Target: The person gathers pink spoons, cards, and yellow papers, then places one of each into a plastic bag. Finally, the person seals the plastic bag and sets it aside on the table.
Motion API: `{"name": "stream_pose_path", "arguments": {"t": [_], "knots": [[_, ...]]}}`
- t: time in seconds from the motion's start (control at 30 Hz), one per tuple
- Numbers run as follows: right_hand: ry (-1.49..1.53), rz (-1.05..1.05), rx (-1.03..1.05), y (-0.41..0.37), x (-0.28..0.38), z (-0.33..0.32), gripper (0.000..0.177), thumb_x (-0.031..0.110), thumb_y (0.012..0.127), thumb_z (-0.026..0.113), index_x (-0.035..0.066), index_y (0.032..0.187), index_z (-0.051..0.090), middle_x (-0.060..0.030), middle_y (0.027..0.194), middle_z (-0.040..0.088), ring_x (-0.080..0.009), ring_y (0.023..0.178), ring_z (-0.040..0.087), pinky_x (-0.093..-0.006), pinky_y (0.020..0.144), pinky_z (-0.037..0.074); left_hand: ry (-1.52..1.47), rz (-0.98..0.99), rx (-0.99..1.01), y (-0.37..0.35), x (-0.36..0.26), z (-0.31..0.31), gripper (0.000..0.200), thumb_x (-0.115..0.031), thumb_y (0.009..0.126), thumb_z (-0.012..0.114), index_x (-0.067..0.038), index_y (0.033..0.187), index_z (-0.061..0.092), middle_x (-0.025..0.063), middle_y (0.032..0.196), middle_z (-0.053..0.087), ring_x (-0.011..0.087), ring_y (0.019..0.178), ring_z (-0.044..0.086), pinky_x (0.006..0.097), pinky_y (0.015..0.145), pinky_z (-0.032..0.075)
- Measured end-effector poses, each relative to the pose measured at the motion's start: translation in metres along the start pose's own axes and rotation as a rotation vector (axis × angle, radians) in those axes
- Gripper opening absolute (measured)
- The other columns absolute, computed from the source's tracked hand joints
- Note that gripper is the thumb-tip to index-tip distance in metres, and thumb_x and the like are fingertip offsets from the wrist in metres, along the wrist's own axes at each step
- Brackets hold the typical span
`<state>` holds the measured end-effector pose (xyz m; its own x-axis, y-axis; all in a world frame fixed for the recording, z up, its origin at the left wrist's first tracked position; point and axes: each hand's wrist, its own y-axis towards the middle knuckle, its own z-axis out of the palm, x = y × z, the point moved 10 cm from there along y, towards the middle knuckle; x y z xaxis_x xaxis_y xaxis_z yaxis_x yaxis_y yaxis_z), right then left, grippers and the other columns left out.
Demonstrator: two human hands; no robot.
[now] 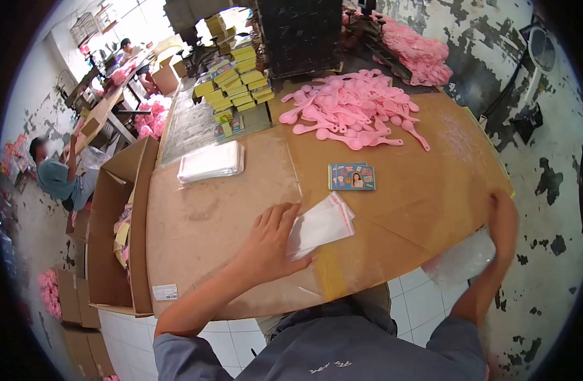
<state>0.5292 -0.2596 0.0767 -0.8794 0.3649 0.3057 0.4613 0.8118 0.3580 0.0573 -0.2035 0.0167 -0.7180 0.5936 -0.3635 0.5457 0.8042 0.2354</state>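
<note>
The person's left hand point(269, 238) lies flat on the near middle of the cardboard-covered table point(418, 203). Its fingers are spread open and press on the left end of a small clear bag point(323, 223) with a red strip along its far right edge. The palm hides that end of the bag, so it is unclear whether anything is inside.

The right hand point(502, 219) rests at the table's right edge. Its fingertips are blurred, so whether they curl over the edge or lie flat cannot be told. Just below it, off the table, hangs a bundle of clear plastic point(460, 260), partly hidden by the tabletop.

A pack of printed cards point(352, 176) lies just beyond the bag, and a pile of pink spoons point(355, 111) lies farther off. A stack of clear bags point(210, 162) sits to the far left, with yellow boxes point(240, 76) behind it. An open carton point(113, 241) stands against the left side, its contents mostly hidden.
</note>
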Motion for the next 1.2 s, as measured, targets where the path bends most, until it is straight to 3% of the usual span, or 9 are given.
{"name": "stream_pose_path", "arguments": {"t": [0.07, 0.13, 0.2, 0.3, 0.4, 0.6, 0.73, 1.1, 1.2], "knots": [[0.3, -0.344, 0.134, 0.001, 0.099, 0.027, 0.024, 0.017, 0.094, 0.066, 0.002, 0.112, 0.068, -0.0165, 0.112, 0.069, -0.0329, 0.102, 0.066, -0.0402, 0.092, 0.051, 0.069, -0.04, 0.056, 0.008, 0.002, 0.019, 0.089, -0.042, 0.073, 0.082, 0.0, 0.143, 0.048, 0.0199, 0.136, 0.049, 0.0377, 0.124, 0.052, 0.049, 0.105, 0.044], [0.279, -0.805, 0.262, -0.021, 0.182, 0.071, 0.042, 0.026, 0.091, 0.069, 0.006, 0.128, 0.062, -0.0171, 0.133, 0.06, -0.0356, 0.126, 0.055, -0.0443, 0.108, 0.042, 0.101, -0.091, 0.087, 0.012, 0.006, 0.026, 0.085, -0.043, 0.073, 0.08, 0.0, 0.14, 0.05, 0.0195, 0.132, 0.051, 0.0377, 0.121, 0.053, 0.0493, 0.103, 0.044], [0.367, -0.892, 0.424, -0.028, 0.234, 0.113, 0.051, 0.029, 0.09, 0.073, 0.006, 0.134, 0.06, -0.0174, 0.137, 0.058, -0.0358, 0.134, 0.049, -0.0436, 0.113, 0.04, 0.097, -0.155, 0.101, 0.01, 0.013, 0.026, 0.079, -0.042, 0.074, 0.079, -0.001, 0.137, 0.053, 0.019, 0.127, 0.052, 0.0377, 0.118, 0.054, 0.0495, 0.101, 0.045], [0.323, -1.083, 0.4, -0.022, 0.272, 0.159, 0.056, 0.031, 0.083, 0.078, 0.003, 0.128, 0.062, -0.0178, 0.132, 0.06, -0.0359, 0.125, 0.055, -0.0432, 0.108, 0.043, 0.087, -0.239, 0.046, 0.001, 0.04, 0.018, 0.071, -0.038, 0.074, 0.078, -0.002, 0.132, 0.058, 0.0189, 0.122, 0.054, 0.0386, 0.115, 0.055, 0.0492, 0.1, 0.046], [0.297, -0.996, 0.761, -0.004, 0.296, 0.183, 0.062, 0.037, 0.078, 0.082, 0.002, 0.127, 0.064, -0.0176, 0.129, 0.06, -0.035, 0.122, 0.056, -0.0432, 0.106, 0.045, 0.078, -0.27, -0.032, -0.012, 0.071, -0.001, 0.066, -0.035, 0.075, 0.077, -0.004, 0.13, 0.06, 0.0192, 0.12, 0.056, 0.0394, 0.115, 0.056, 0.048, 0.1, 0.048], [0.52, -1.062, 0.709, -0.002, 0.309, 0.209, 0.062, 0.037, 0.077, 0.084, 0.002, 0.126, 0.066, -0.0141, 0.12, 0.063, -0.0303, 0.113, 0.06, -0.0414, 0.101, 0.048, -0.113, -0.385, -0.049, -0.007, 0.098, -0.005, 0.052, -0.038, 0.081, 0.081, -0.005, 0.119, 0.067, 0.0132, 0.109, 0.062, 0.0294, 0.099, 0.065, 0.0396, 0.089, 0.053], [0.631, -0.832, 0.764, 0.012, 0.296, 0.221, 0.05, 0.025, 0.08, 0.084, 0.003, 0.123, 0.068, -0.0108, 0.115, 0.062, -0.0267, 0.106, 0.062, -0.0361, 0.095, 0.05, -0.232, -0.381, -0.177, -0.004, 0.109, -0.003, 0.026, -0.026, 0.088, 0.077, -0.005, 0.101, 0.07, 0.0084, 0.09, 0.064, 0.0256, 0.081, 0.066, 0.0379, 0.074, 0.054], [0.835, -0.764, 0.51, 0.011, 0.306, 0.187, 0.017, 0.005, 0.088, 0.073, 0.002, 0.103, 0.066, -0.0078, 0.102, 0.066, -0.0192, 0.095, 0.064, -0.0335, 0.086, 0.05, -0.473, -0.405, -0.296, -0.016, 0.122, -0.01, 0.012, -0.009, 0.093, 0.069, 0.0, 0.102, 0.066, 0.0109, 0.091, 0.068, 0.0231, 0.074, 0.065, 0.036, 0.07, 0.053], [1.11, -0.652, 0.768, -0.02, 0.319, 0.182, 0.017, 0.005, 0.09, 0.071, 0.002, 0.106, 0.066, -0.0084, 0.101, 0.067, -0.018, 0.095, 0.064, -0.0334, 0.085, 0.05, -0.566, -0.372, -0.352, -0.016, 0.125, -0.007, 0.013, -0.006, 0.094, 0.068, 0.001, 0.104, 0.066, 0.011, 0.092, 0.068, 0.0209, 0.073, 0.064, 0.0334, 0.07, 0.052]]}}
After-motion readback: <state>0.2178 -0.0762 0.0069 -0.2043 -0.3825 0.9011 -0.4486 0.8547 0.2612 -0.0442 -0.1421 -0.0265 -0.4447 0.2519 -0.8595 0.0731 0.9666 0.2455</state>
